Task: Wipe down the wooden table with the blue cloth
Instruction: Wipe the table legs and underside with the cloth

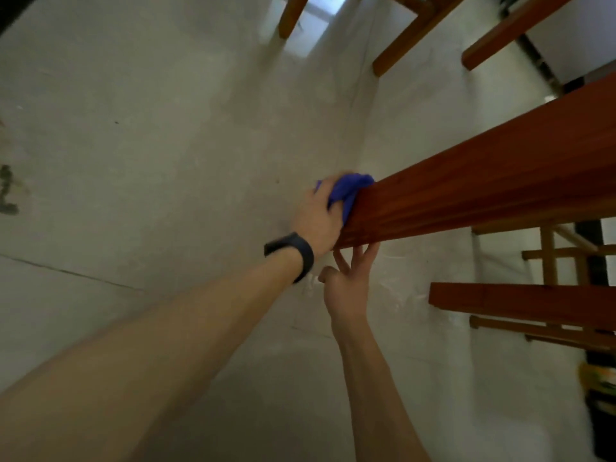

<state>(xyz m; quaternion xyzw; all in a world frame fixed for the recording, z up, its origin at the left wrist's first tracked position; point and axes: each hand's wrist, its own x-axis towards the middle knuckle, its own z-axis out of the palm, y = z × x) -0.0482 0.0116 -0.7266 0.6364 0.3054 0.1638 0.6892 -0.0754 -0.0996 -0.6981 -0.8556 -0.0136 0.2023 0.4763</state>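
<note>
The wooden table [483,195], reaching in from 3 o'clock, is reddish-brown timber. It is smooth and varnished to a low satin sheen, with fine straight grain lines along its side. The blue cloth [353,190] bunched at its end near centre is soft, matt fabric creased into folds. At 7 o'clock from it, the wristband [300,250] is black and matt, seemingly rubber or plastic. The floor [150,145] towards 9 o'clock is pale, hard and smooth, faintly mottled, with a dull gloss that mirrors light at 12 o'clock. At 1 o'clock the chair legs [400,41] are lighter, honey-toned smooth wood. At 4 o'clock a wooden beam [516,301] shares the table's satin finish, above paler wooden rails [520,328].
</note>
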